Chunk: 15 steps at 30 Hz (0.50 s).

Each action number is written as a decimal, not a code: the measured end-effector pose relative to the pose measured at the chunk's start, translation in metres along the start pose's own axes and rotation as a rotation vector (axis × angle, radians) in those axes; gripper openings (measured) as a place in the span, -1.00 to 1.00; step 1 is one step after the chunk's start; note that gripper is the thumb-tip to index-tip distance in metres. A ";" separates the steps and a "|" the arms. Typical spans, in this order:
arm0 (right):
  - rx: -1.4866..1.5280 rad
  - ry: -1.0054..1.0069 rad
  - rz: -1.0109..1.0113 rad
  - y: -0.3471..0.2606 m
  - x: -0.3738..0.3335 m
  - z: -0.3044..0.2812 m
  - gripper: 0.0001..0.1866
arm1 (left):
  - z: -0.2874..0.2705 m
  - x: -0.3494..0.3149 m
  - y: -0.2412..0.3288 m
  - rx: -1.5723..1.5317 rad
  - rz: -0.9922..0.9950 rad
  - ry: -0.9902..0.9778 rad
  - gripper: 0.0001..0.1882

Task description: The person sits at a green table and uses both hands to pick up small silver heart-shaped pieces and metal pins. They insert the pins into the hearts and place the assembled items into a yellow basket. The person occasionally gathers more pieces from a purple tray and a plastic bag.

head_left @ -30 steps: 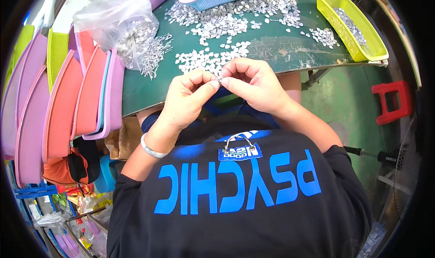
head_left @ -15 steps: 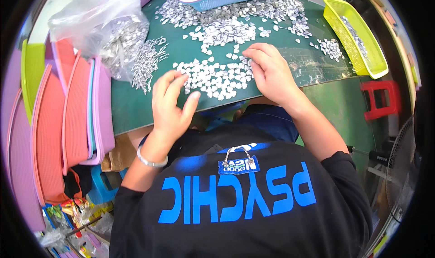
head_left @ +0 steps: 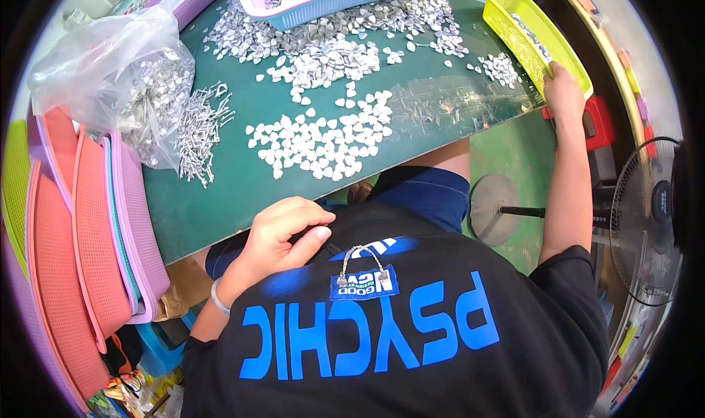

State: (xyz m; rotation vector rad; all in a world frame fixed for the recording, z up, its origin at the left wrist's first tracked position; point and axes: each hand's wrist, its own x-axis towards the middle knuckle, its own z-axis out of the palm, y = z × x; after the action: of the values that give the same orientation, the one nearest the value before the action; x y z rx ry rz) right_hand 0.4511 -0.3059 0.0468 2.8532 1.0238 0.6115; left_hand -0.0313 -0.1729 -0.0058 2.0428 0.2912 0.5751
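Dozens of pale heart-shaped pieces [head_left: 320, 137] lie on the counter [head_left: 242, 194], left of the yellow-green basket [head_left: 564, 49].
They look small, whitish and rounded, mostly in a loose single layer. My right hand [head_left: 562, 95] is at the basket's near end; I can't tell whether it grips anything. My left hand [head_left: 283, 233], loosely curled, thumb parted, is well left of the basket.

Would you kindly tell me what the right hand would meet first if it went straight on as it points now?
Most likely the small silver-grey pieces in the yellow-green basket: the right hand points at their near end, though depth is unclear and it may be touching them.
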 end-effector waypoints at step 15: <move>0.321 0.112 0.165 0.117 -0.222 -0.143 -0.76 | 0.061 0.038 -0.034 -0.485 -0.442 -0.664 -0.50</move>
State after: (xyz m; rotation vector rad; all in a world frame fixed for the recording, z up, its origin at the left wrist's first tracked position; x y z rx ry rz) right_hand 0.3108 -0.5473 0.1218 3.2422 0.9893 0.6824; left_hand 0.0332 -0.1850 -0.0511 1.5203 0.1690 -0.2920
